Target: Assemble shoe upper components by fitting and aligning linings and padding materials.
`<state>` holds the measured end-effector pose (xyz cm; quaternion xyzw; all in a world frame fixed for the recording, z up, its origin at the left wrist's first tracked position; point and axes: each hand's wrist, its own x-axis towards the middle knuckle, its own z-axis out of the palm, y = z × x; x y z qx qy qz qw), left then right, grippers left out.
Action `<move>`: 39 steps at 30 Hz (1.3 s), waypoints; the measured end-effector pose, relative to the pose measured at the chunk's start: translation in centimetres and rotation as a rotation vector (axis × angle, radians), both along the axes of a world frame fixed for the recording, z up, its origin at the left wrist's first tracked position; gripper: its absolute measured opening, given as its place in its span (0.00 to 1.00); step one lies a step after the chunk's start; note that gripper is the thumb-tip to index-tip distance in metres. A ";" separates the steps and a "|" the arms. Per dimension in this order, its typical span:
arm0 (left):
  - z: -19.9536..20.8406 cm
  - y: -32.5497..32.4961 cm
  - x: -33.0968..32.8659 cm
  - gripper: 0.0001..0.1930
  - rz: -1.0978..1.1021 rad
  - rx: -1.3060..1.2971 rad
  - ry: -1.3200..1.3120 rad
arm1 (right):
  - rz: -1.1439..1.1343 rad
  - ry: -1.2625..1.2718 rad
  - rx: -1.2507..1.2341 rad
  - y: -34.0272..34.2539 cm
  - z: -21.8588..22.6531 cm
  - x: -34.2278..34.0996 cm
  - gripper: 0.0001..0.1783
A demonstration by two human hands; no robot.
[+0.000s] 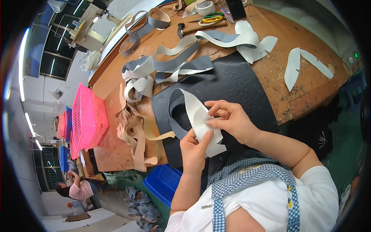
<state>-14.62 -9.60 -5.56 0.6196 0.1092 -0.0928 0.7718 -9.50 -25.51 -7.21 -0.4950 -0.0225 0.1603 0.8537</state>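
Note:
Both hands are on a white-and-grey strip of leather-like material (196,114), held above a black mat (239,87). Its white face is turned up, and the grey end curls into a loop at the left. My left hand (194,149) grips the near part, thumb on the white face and fingers mostly hidden beneath. At the right edge, my right hand (234,120) pinches the strip between thumb and fingers. Similar grey-and-white strips (176,58) lie curled beyond the mat. Left of it is a tangle of thin beige strips (133,135).
On the brown worktable (270,96) lie a white V-shaped cut piece (293,71), a hammer (201,29), scissors (212,18) and a tape roll (205,7). A pink basket (89,116) stands at the left edge, a blue crate (164,181) below. Another person (79,189) sits farther left.

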 end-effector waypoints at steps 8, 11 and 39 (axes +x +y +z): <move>0.6 -1.0 -0.2 0.16 -0.045 -0.012 -0.015 | -0.026 0.033 0.087 -0.6 0.0 1.9 0.11; 0.4 -1.1 -0.3 0.16 -0.036 0.003 -0.016 | -0.063 0.049 0.111 -0.4 0.0 1.9 0.19; 7.0 0.9 4.0 0.18 0.027 1.296 -1.005 | 0.301 -0.821 -0.617 -5.2 1.8 5.0 0.12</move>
